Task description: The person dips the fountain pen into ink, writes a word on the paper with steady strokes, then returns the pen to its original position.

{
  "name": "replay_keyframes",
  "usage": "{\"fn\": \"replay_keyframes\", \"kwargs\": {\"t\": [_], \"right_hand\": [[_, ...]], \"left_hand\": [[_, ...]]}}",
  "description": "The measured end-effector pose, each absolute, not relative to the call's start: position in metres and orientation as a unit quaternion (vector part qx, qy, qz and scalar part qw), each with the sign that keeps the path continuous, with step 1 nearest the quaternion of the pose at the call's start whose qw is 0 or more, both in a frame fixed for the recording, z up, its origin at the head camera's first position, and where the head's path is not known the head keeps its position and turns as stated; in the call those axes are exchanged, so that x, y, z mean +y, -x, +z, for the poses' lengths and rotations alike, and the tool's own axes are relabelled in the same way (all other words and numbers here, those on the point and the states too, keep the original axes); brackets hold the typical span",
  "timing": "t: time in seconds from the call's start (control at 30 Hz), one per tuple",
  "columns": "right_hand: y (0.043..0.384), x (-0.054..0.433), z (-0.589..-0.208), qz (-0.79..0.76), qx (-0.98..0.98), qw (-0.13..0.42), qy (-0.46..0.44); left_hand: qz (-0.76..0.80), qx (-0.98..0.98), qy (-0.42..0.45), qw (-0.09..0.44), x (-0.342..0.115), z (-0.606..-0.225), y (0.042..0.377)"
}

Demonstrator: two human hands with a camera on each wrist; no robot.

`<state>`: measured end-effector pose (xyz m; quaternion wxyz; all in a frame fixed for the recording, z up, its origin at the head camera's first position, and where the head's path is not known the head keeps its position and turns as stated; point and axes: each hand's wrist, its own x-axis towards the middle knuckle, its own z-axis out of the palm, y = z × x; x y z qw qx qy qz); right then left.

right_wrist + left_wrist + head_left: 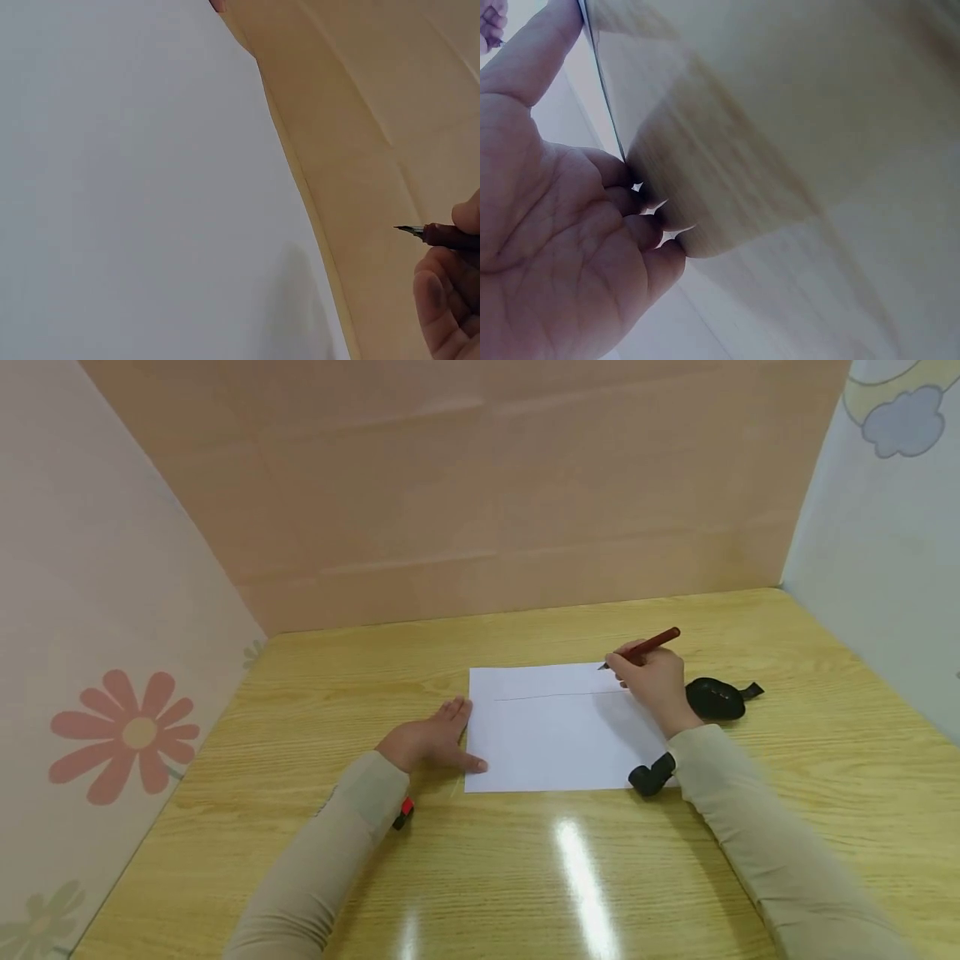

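A white sheet of paper lies on the wooden table, with one thin dark line running across its upper part. My left hand rests at the sheet's left edge, thumb on the paper and fingers extended along its side. In the left wrist view the palm of that hand shows, fingertips against the table surface. My right hand pinches a dark red fountain pen near the sheet's upper right. The metal nib shows in the right wrist view, raised off the paper.
Beside the right wrist is a black oval object with a short strap. A black piece shows under the right cuff, and a small red and black piece by the left sleeve. The wooden table meets a tan-covered wall behind.
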<state>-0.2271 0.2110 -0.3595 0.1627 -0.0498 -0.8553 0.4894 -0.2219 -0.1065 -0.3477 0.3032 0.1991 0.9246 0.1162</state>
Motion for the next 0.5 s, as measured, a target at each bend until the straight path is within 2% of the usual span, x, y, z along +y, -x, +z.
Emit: {"fn": "replay_keyframes", "kwargs": {"t": [0.5], "right_hand": [[0.247,0.174,-0.377,0.498,-0.855,0.133,0.061]], "left_hand": [[0.114,0.925,-0.203,0.301,-0.103,-0.349,0.224]]}}
